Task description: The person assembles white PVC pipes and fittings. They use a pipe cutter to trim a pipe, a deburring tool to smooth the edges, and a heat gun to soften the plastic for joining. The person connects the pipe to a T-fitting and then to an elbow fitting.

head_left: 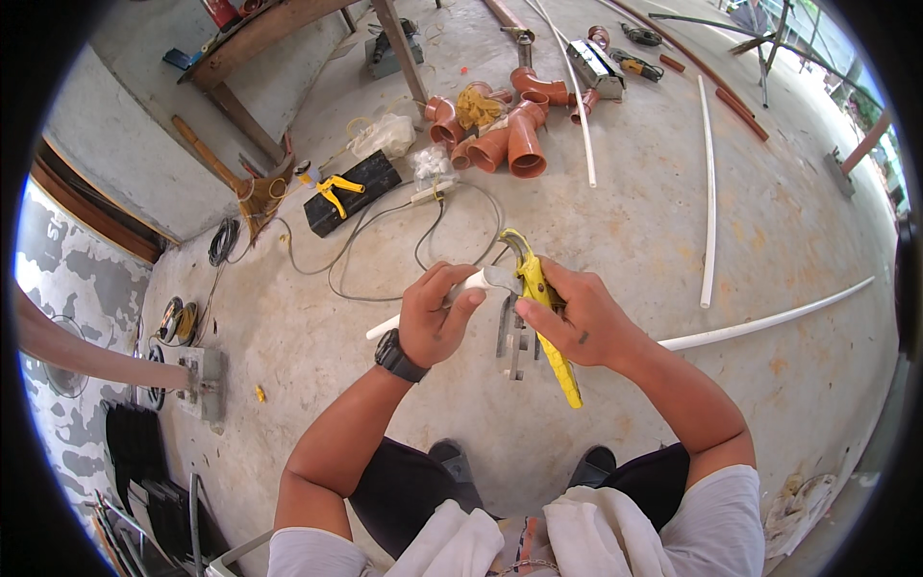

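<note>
My left hand [433, 313] is closed round a short white plastic pipe [381, 330], whose near-right end pokes out past my thumb. In my right hand [586, 313] is a yellow pipe cutter [558, 363], its curved jaw pointing up and away from me. The jaw sits close to the pipe's end; whether it touches the pipe I cannot tell. Below the two hands, grey metal pieces [516, 341] are visible, partly hidden by the cutter.
Brown pipe fittings [527, 139] are heaped ahead, beside a metal toolbox [596, 69]. Long white pipes [708, 192] lie on the right. Ahead left are a black box [370, 183] under a yellow-handled tool [333, 192], looping grey cable [336, 274] and a broom [258, 200]. A post's concrete foot [202, 385] stands left.
</note>
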